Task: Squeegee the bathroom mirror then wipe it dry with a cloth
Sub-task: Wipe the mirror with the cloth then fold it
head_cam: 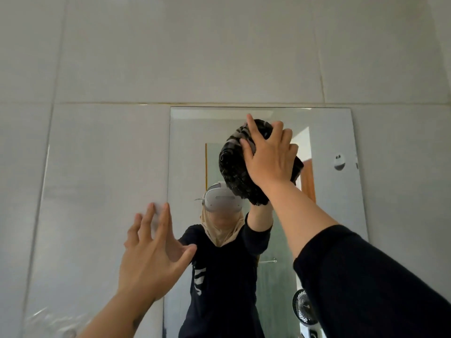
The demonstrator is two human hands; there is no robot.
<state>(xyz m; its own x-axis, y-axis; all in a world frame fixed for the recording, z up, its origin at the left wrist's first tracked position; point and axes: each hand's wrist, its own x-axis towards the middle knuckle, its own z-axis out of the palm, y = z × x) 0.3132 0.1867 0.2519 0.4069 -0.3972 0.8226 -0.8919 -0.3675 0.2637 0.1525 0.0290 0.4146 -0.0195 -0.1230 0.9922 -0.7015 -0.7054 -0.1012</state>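
Dark sleeve (366, 276) nearest me; beyond it my right hand (268, 157) presses a bunched dark cloth (234, 172) flat-palmed against the upper mirror (329, 191), fingers curled over it. My left hand (151, 252) is spread, empty, fingertips at the mirror's left edge. I judge they could smudge the glass, or the wad could slip.

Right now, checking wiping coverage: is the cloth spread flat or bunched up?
Bunched up. The dark cloth sits wadded under the right hand, pressed against the mirror.
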